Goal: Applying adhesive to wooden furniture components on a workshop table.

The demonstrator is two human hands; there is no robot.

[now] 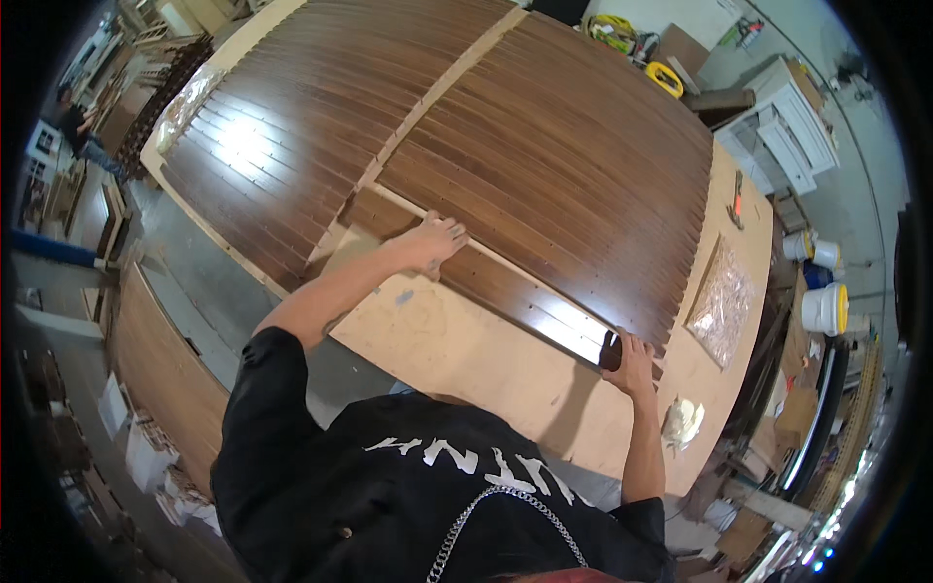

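Right side of desk (727, 408): orange-handled hammer (737, 206), clear plastic bag (721, 303), crumpled pale wad (683, 424). Beyond right edge: white-and-yellow bucket (826, 311), blue container (818, 276), white cabinet (795, 126). Far left: another person (76, 124), dark top.

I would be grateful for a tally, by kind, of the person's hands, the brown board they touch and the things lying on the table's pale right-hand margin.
Left hand and right hand: 2
Long dark-brown board: 1
Orange-handled hammer: 1
Clear plastic bag: 1
Crumpled whitish wad: 1
Total: 6
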